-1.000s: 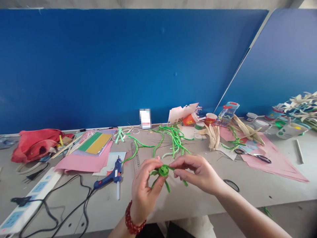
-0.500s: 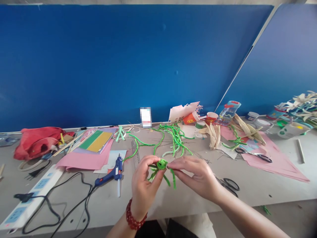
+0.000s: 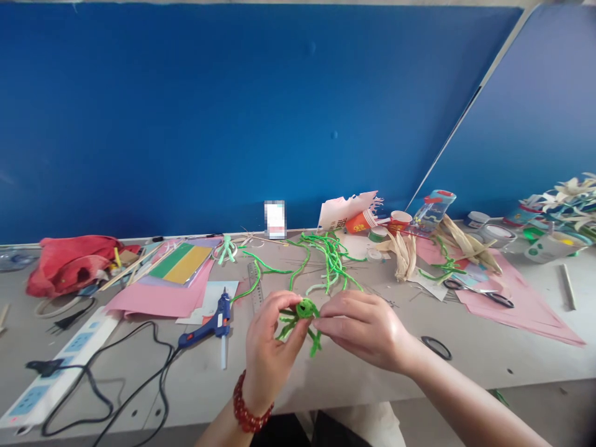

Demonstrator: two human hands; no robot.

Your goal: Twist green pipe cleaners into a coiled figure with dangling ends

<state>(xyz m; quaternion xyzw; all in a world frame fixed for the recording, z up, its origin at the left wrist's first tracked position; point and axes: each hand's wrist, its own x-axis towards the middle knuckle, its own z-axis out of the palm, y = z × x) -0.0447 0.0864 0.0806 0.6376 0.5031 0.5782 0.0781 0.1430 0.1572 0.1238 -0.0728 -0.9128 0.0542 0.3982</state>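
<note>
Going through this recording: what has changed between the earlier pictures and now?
The green pipe-cleaner figure has risen slightly, held between the left hand and right hand, and its legs at the right of the view have swung in below its coil. Neither hand let go. The blue hot glue gun stayed where it lay.

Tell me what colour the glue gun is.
The glue gun is dark blue; it shows best in the head view.

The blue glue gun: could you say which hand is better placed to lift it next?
Left, probably: the left hand is nearer the glue gun; the right hand sits farther off. Both hold the green pipe-cleaner coil.
</note>
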